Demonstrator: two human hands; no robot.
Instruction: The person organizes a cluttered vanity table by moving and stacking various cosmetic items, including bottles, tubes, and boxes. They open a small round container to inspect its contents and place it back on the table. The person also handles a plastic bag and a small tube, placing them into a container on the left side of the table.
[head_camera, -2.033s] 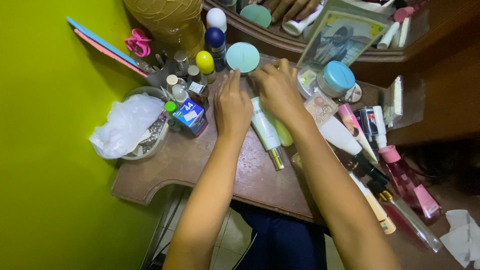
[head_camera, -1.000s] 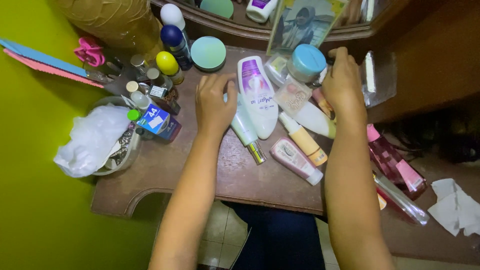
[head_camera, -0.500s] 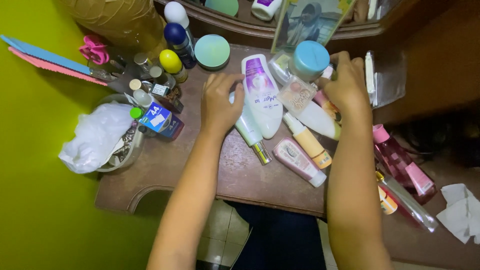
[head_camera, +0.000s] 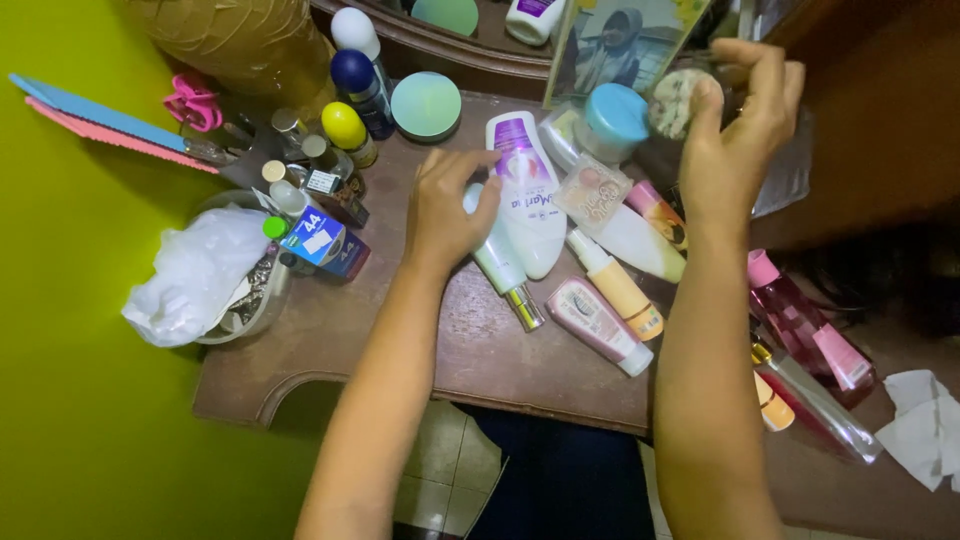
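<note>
Cosmetics were seen crowded across a brown dressing table set against a lime-green wall, viewed from above. A small round object, pale and speckled like a worn powder puff or compact, was held up by the right hand above the table's far right side, pinched between the thumb and curled fingers, just beside a jar with a light blue lid. What exactly the round object was could not be told. The left hand was laid palm down, fingers loosely bent, on a pale green tube lying on the table, with its fingertips touching a white bottle with a purple label. Near these were seen a pink tube, an orange-capped bottle and a round mint-green compact. At the left edge, a bowl holding a crumpled white plastic bag was placed beside a small blue box.
</note>
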